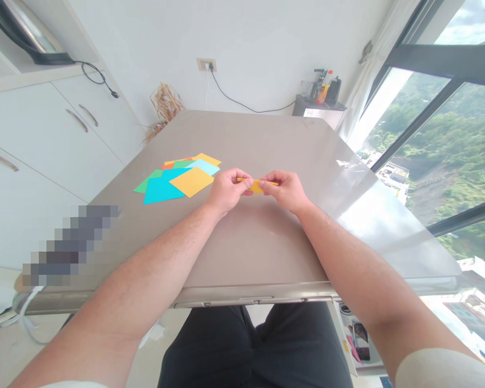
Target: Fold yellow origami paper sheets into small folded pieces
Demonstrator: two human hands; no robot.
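Note:
A small folded piece of yellow paper [257, 187] is held between both hands over the middle of the table. My left hand [227, 190] pinches its left end between thumb and fingers. On the other end, my right hand [288, 189] is closed in a similar pinch. The fingers cover much of the paper, so its full folded shape is hidden. Just left of my left hand lies a spread of coloured paper sheets, with a yellow sheet [192, 182] on top of a blue sheet [161, 189]. Green, light blue and orange sheets overlap behind them.
The brown table [250, 242] has a drawer under its front edge. A pixelated object [70, 245] lies at the left edge, with a white cable. Behind stand dried stalks [165, 105] and a small cabinet [319, 109] bearing bottles. Windows line the right side.

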